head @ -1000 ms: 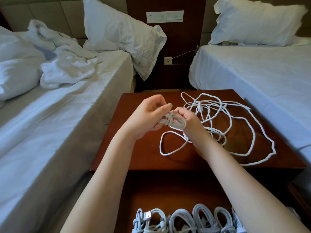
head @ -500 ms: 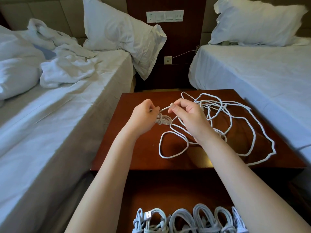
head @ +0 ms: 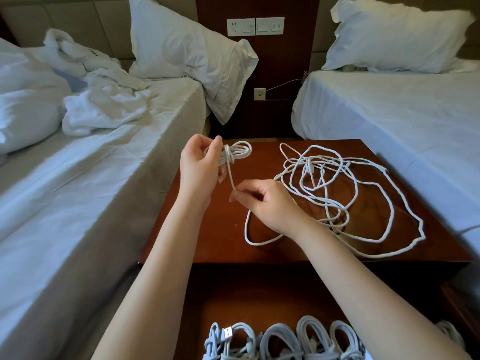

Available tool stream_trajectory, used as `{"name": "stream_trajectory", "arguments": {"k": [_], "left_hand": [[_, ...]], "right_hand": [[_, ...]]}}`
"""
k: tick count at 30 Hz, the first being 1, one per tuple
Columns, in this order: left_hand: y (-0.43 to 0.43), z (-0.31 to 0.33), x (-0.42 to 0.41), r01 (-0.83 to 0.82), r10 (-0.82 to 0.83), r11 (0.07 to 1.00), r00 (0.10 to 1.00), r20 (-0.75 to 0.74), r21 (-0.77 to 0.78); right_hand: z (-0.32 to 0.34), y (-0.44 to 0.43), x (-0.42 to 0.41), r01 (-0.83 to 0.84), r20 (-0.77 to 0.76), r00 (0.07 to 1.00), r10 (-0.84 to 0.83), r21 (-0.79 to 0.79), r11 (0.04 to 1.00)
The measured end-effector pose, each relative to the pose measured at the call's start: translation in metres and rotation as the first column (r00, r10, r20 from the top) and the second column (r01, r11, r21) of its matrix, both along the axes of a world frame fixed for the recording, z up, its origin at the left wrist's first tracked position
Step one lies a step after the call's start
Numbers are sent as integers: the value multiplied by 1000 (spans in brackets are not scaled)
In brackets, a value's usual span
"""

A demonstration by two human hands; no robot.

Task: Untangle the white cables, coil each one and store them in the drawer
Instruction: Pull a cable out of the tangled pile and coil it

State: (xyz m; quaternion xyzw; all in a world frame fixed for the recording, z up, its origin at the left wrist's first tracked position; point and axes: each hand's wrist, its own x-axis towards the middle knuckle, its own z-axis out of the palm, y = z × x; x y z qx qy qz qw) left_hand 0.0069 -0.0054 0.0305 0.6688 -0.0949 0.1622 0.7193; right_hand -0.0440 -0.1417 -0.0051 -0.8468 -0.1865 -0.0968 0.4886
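Half a second ago I had both hands bunched together over the middle of the tabletop (head: 220,242); now they have parted. The left grip (head: 200,165) has moved up towards the back left corner, and the right grip (head: 262,201) has drawn back towards me.

The left grip's fingers are curled round a coiled cable (head: 240,152), whose loops stick out to the right of the hand with a turn wrapped across their middle. From that wrap the free end (head: 230,175) runs straight down to the right grip, which pinches it between thumb and forefinger, the other fingers folded in. The strand looks taut between the two hands.

The tangle of white cables (head: 337,193) lies spread on the right half of the tabletop, just beside the right grip and passing under its wrist. At the bottom edge the open drawer (head: 233,302) holds a row of finished coils (head: 280,339), one showing a USB plug (head: 228,333).

The tabletop is dark red-brown wood, set between a rumpled left bed (head: 78,203) and a smooth right bed (head: 389,113), each with a white pillow. A switch panel (head: 255,26) sits on the wall behind.
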Motion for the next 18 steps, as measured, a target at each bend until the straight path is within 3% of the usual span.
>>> {"name": "stream_trajectory", "arguments": {"k": [4, 8, 15, 18], "left_hand": [[3, 6, -8, 316, -314, 948, 948, 58, -29], [2, 9, -14, 525, -526, 851, 850, 44, 25], [4, 12, -21, 649, -650, 720, 755, -88, 246], [4, 9, -20, 591, -586, 680, 794, -163, 434]], "right_hand": [[1, -5, 2, -14, -24, 1000, 17, 94, 995], [1, -19, 7, -3, -62, 998, 7, 59, 998], [9, -38, 10, 32, 37, 999, -34, 58, 998], [9, -44, 14, 97, 110, 989, -95, -12, 995]]}}
